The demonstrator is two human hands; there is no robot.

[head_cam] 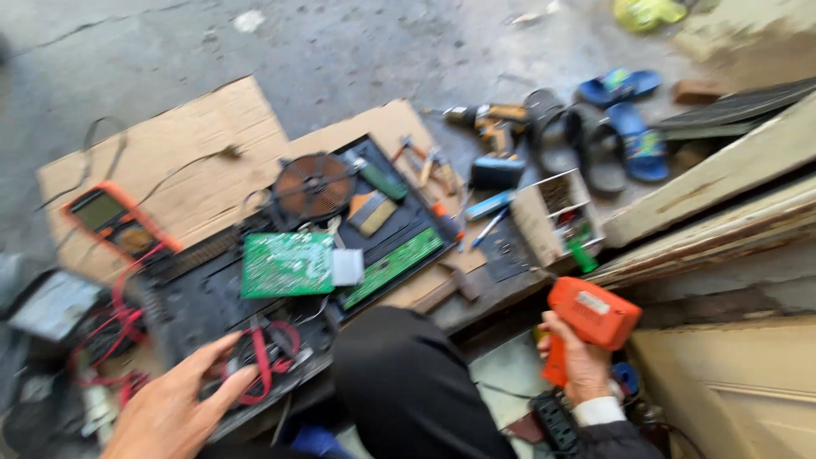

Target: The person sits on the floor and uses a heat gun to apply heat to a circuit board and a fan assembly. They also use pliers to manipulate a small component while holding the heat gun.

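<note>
An orange pistol-shaped power tool [588, 321] is held upright by the right hand [580, 364], whose fingers are wrapped tightly round its grip, at the lower right beside a pale wooden panel [731, 382] and above a black power strip [557, 421]. The left hand [174, 408] is seen at the lower left with its fingers spread wide and nothing gripped; the fingertips lie at, or just over, a tangle of red and black wires [259, 361], though contact cannot be judged through the blur. These wires rest on the opened black casing [204, 293] of an appliance, laid on flattened cardboard [195, 144] on the concrete floor. Inside the casing, a green circuit board [286, 264] is placed near the middle, a narrower green board [393, 266] to its right, and a round copper coil [314, 184] behind them. An orange multimeter [115, 221] is set on the cardboard to the left. Blue sandals [629, 119] are found well apart, at the upper right.
</note>
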